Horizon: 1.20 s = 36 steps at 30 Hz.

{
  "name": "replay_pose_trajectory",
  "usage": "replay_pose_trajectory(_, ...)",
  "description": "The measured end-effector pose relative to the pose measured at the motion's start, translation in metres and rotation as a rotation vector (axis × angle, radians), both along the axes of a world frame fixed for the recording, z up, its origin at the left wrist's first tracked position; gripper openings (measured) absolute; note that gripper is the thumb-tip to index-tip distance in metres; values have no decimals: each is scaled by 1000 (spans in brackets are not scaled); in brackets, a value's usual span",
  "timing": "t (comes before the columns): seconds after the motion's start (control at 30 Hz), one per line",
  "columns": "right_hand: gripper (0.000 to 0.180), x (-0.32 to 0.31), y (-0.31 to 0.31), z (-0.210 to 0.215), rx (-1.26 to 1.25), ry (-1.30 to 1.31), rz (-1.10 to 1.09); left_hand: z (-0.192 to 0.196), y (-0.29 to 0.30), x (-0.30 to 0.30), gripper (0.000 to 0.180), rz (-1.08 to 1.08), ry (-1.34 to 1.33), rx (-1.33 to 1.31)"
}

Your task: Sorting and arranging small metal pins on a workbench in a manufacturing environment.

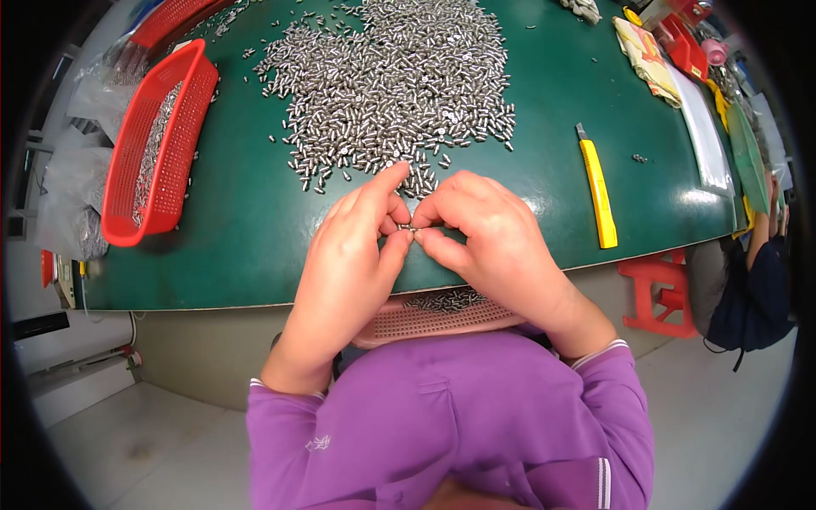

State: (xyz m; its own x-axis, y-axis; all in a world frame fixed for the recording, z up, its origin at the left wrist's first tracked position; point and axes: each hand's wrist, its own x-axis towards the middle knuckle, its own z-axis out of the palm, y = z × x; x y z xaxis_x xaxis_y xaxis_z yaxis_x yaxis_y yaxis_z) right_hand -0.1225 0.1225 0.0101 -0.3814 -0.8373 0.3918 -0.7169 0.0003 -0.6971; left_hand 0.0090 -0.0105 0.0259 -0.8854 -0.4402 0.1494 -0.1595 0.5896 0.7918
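My left hand (359,229) and my right hand (478,223) meet over the near part of the green table. Pinched between both thumbs and forefingers is a small silvery metal part (406,228), mostly covered by the fingertips. Just beyond my fingers spreads a big heap of small shiny metal parts (399,76), short and rounded like little pins. Several of them lie close to my fingertips. In my lap, below the table edge, a pink perforated basket (433,323) holds more such parts and is partly hidden by my forearms.
A red perforated basket (191,127) with metal parts stands at left, beside clear plastic bags (64,174). At right lies a yellow utility knife (598,191), blade out. Cloths (648,59) and red bins (682,47) crowd the far right, near another person (756,289) and a red stool (659,293).
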Motion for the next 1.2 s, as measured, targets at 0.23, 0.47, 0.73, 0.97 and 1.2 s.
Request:
replay_pose_trajectory(0.23, 13, 4, -2, -2, -10, 52, -20, -6, 0, 2, 57, -19, 76, -256)
replay_pose_trajectory(0.47, 15, 7, -3, 3, 44, 119, -59, -9, 7, 2, 61, 26, 84, -231)
replay_pose_trajectory(0.73, 16, 4, -2, 0, -32, 70, -4, -12, 3, 2, 73, 22, 119, -117)
replay_pose_trajectory(0.97, 17, 5, -2, 0, 10, 64, -43, -18, 3, 1, 75, 42, 152, -13)
replay_pose_trajectory(1.2, 16, 10, -3, 1, 38, 121, -77, -17, 2, 3, 74, 46, 123, 33)
